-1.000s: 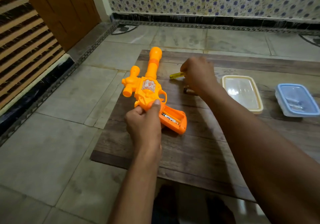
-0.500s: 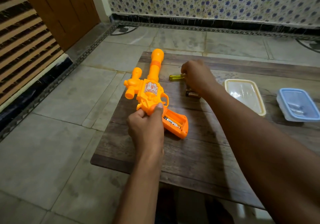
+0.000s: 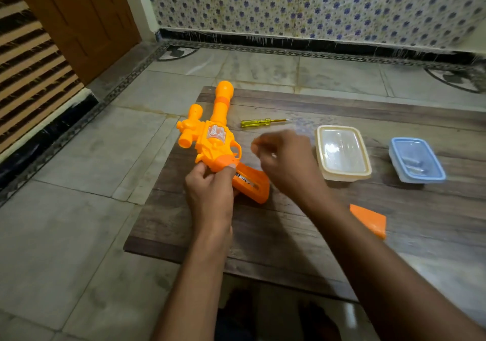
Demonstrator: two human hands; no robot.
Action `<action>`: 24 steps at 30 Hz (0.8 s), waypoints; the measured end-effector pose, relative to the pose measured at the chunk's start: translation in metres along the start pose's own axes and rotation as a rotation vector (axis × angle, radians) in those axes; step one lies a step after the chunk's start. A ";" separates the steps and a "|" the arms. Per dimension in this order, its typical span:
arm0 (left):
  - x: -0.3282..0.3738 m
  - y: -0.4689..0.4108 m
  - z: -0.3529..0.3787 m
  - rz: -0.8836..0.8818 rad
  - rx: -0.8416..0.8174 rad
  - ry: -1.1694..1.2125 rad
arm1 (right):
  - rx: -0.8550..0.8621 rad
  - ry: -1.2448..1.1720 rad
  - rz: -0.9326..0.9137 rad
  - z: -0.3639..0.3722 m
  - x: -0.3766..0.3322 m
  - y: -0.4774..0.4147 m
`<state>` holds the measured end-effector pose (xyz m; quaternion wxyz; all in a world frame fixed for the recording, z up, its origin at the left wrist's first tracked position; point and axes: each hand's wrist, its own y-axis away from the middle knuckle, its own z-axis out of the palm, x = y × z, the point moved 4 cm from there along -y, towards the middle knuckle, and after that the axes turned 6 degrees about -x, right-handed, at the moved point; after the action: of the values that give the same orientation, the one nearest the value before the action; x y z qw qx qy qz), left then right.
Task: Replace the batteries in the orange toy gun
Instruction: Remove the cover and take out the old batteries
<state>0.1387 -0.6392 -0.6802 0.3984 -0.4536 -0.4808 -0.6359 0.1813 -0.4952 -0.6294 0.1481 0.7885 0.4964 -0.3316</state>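
The orange toy gun lies on a wooden board, barrel pointing away. My left hand grips the rear of its body, thumb on the round end. The handle's battery compartment is open and a battery shows inside. The loose orange cover lies on the board to the right. My right hand hovers just right of the gun, blurred, fingers curled; whether it holds anything is unclear. A yellow screwdriver lies free behind it.
A cream-lidded clear box and a blue box holding batteries stand at the right of the board. The board rests on a tiled floor, with a patterned wall behind and a wooden door at the far left.
My right hand left the screwdriver on the board and moved down and toward the gun. The batteries seen beside it earlier are now out of sight. The left hand kept its grip.
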 end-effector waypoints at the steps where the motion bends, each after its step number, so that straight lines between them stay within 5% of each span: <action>1: -0.001 0.001 0.002 0.000 -0.020 0.010 | -0.030 -0.027 0.035 0.001 -0.001 0.015; 8: 0.001 0.000 0.007 0.055 -0.075 0.108 | -0.103 -0.287 0.137 0.006 0.009 0.053; 15: 0.009 0.005 0.020 0.285 -0.055 -0.116 | -0.001 -1.360 0.434 0.032 0.019 0.059; 24: 0.023 0.026 0.036 0.532 -0.011 -0.569 | -0.100 -1.868 0.650 0.054 0.011 0.067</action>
<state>0.1638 -0.6111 -0.6471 0.3977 -0.7229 -0.4344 -0.3614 0.2227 -0.5494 -0.6831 0.5969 0.3012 -0.0469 -0.7422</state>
